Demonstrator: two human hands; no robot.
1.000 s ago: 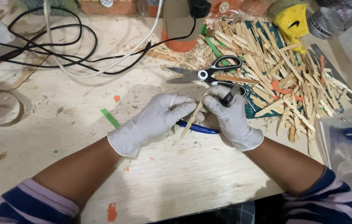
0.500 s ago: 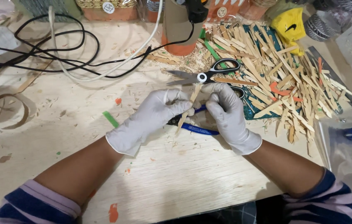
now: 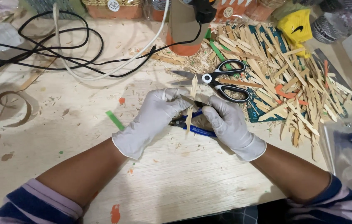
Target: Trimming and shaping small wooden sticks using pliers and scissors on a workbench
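We see both gloved hands meeting over the middle of the plywood bench (image 3: 59,137). The left hand (image 3: 153,120) has its grip closed on a thin pointed wooden stick (image 3: 191,103), which stands nearly upright between the two hands, its upper tip reaching up beside the pivot of the black-handled scissors (image 3: 221,81). The right hand (image 3: 227,124) is clenched around a small blade tool (image 3: 192,101) whose dark tip rests against the stick; we cannot tell its exact kind. Under the hands lies a blue-handled tool (image 3: 196,129), partly covered by the fingers.

Just behind the hands the scissors lie flat with blades pointing left. To the right a dense heap of wooden sticks (image 3: 292,83) covers a green cutting mat (image 3: 259,114) and crowds close to the right hand, so that side is tight. Behind, a cardboard tube (image 3: 184,29) stands among shavings, and black and white cables (image 3: 68,58) loop across the far left. A green strip (image 3: 114,120) lies just left of the left wrist. The near bench edge runs below the forearms, and the widest bare surface we find is to the left and front of the left arm, marked only by paint spots and chips. A clear plastic bag (image 3: 346,161) sits at the right edge.
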